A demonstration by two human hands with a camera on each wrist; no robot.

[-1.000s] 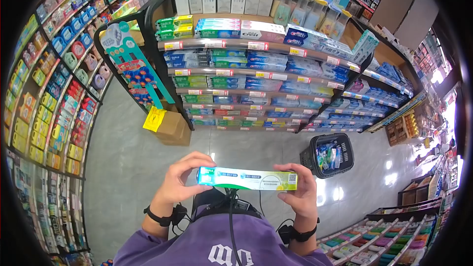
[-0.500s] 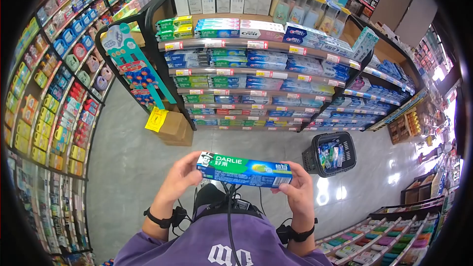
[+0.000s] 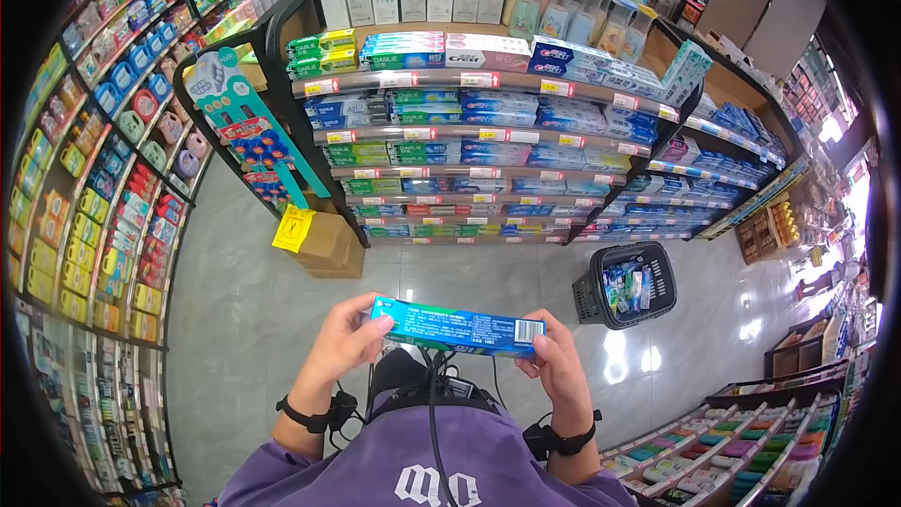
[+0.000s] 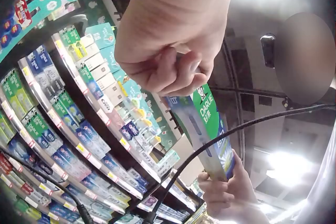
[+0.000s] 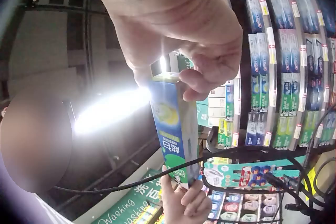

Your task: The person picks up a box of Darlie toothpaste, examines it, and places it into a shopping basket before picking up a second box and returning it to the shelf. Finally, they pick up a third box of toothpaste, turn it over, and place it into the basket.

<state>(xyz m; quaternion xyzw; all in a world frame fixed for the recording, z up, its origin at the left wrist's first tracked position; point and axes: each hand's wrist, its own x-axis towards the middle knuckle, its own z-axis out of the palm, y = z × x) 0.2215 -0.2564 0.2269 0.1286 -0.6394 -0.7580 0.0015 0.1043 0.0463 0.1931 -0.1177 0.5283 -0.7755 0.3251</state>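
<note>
A toothpaste box [image 3: 460, 327] is held level in front of the purple shirt, its blue printed face and barcode turned up. My left hand [image 3: 349, 336] grips the box's left end, thumb lying on the upper face. At the barcode end my right hand [image 3: 560, 357] pinches the box between thumb and fingers. In the left wrist view the green DARLIE side of the box [image 4: 206, 109] shows below the left hand [image 4: 170, 50]. The right wrist view has the right hand [image 5: 184, 40] around one end of the box [image 5: 170, 119].
Ahead stands a shelf unit [image 3: 441, 172] stacked with toothpaste boxes. A dark basket [image 3: 588, 296] holding several packages sits on the floor to the right. Brown cartons [image 3: 330, 244] stand at the shelf's left end. Cables [image 3: 435, 422] hang down the shirt front.
Both hands have turned the box over: its white face was up first, then the green DARLIE face, now the blue text face. It stays between both hands.
</note>
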